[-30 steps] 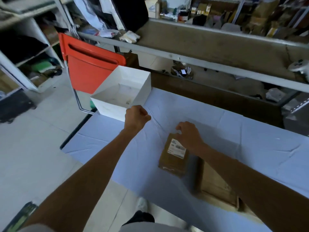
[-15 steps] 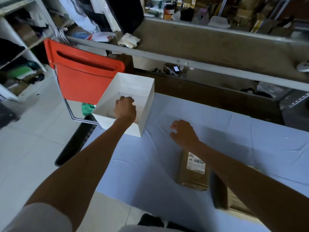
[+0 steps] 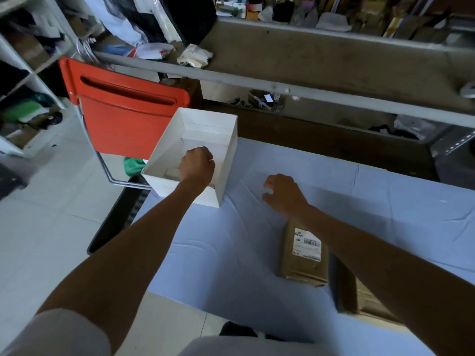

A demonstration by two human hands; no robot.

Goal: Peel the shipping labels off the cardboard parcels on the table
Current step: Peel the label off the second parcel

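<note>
A small brown cardboard parcel [image 3: 303, 263] lies on the pale blue cloth of the table [image 3: 231, 253], with a white shipping label [image 3: 307, 244] stuck on its top. A second, larger cardboard parcel [image 3: 359, 301] lies to its right, mostly hidden under my right forearm. My left hand [image 3: 196, 165] is curled into a fist over the inside of the open white box [image 3: 228, 160]; its palm side is hidden. My right hand [image 3: 281, 194] hovers above the cloth just beyond the small parcel, fingers loosely curled, holding nothing.
A red chair [image 3: 123, 111] stands off the table's left end, behind the white box. A long cluttered metal shelf [image 3: 308, 91] runs along the far side. White tiled floor [image 3: 38, 240] lies to the left; the table's near edge is close to my body.
My left fist moved from the box's near corner to over its inside. My right hand came off the small parcel's label and now hovers beyond it.
</note>
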